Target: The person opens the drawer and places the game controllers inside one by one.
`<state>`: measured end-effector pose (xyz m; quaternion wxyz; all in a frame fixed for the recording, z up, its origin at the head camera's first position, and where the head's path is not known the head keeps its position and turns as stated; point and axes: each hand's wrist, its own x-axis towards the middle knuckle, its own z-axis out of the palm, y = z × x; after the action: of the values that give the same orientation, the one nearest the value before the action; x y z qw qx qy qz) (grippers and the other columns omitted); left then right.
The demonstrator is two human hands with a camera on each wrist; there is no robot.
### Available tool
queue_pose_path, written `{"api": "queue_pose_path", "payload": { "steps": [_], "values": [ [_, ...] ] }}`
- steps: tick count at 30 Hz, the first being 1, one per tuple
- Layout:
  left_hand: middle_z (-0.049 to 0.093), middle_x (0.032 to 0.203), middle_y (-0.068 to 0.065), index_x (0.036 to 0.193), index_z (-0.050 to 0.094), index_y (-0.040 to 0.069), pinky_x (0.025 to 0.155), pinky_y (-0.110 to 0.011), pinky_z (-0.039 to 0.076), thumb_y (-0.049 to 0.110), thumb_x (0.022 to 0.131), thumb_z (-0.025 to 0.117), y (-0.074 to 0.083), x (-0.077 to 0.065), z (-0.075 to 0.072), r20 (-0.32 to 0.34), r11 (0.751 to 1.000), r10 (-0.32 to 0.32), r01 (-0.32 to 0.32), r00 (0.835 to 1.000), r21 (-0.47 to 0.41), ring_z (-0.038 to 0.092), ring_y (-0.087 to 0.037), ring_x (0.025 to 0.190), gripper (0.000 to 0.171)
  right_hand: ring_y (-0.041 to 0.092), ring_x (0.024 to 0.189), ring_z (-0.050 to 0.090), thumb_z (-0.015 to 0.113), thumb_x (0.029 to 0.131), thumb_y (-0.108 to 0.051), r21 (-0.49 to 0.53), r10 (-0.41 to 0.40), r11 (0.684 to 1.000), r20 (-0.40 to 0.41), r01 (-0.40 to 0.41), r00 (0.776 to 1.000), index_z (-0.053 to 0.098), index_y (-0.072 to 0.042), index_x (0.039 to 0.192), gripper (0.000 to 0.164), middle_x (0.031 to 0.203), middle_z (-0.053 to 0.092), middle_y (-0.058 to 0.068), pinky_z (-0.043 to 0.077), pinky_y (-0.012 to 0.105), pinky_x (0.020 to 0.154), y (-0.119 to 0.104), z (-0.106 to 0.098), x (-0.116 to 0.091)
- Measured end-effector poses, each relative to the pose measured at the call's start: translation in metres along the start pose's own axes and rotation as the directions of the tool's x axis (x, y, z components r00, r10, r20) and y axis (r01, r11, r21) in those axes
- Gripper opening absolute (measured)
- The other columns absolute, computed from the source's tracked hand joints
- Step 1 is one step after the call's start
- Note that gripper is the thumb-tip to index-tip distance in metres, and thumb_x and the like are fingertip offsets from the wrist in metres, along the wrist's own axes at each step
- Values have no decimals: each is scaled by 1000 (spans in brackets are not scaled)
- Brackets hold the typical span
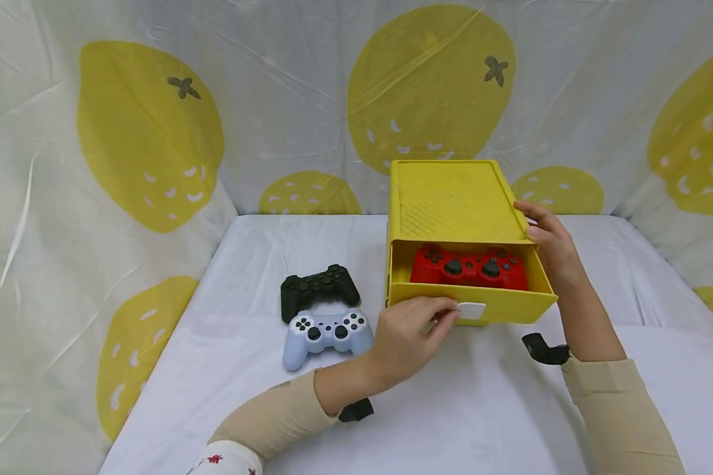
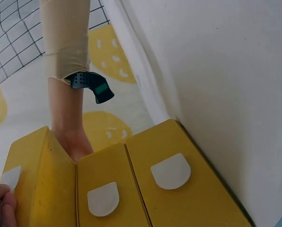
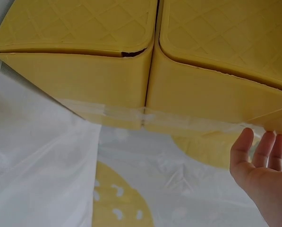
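so the left hand (image 1: pixel 412 336) is pinching the white tab (image 1: pixel 472 311) on the top drawer (image 1: pixel 513 307), which is partly out, and the right hand (image 1: pixel 555 247) just rests its fingers along the right side of the yellow cabinet (image 1: pixel 451 191). red controller (image 1: pixel 472 272) lies inside the drawer, black controller (image 1: pixel 315 285) and pale blue controller (image 1: pixel 327 328) sit left of the cabinet.

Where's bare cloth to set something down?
Free: white cloth left of the black controller and light-blue controller, between the beige sleeves, and right of the right hand. Crowded: between light-blue controller and yellow drawers, at the left hand.
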<state>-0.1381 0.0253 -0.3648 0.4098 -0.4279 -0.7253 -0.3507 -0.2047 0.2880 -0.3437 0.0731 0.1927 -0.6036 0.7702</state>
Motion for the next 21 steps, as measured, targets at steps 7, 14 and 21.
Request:
{"api": "queue_pose_path", "payload": {
  "steps": [7,14,21],
  "values": [
    [70,79,0,91,72,4,73,-8,46,7,81,78,-10,5,5,7,999,-34,34,999,-25,63,-5,70,12,18,110,51,38,98,-9,4,-1,1000,-5,1,1000,52,-15,133,38,128,41,11,49,22,90,0,1,0],
    [71,81,-1,91,72,3,73,-7,46,7,83,77,-18,9,9,46,995,-74,77,996,-62,65,-6,72,11,19,109,51,40,98,-7,2,-20,1000,-11,20,1000,54,-13,133,39,129,38,11,50,22,89,0,0,1],
    [72,83,-4,91,71,1,75,-7,45,6,84,76,-25,13,13,61,990,-101,106,993,-96,67,-8,73,10,18,107,53,41,98,-7,-2,-24,1000,-8,24,1000,54,-13,133,38,128,39,11,51,22,87,2,-2,2]
  ]
}}
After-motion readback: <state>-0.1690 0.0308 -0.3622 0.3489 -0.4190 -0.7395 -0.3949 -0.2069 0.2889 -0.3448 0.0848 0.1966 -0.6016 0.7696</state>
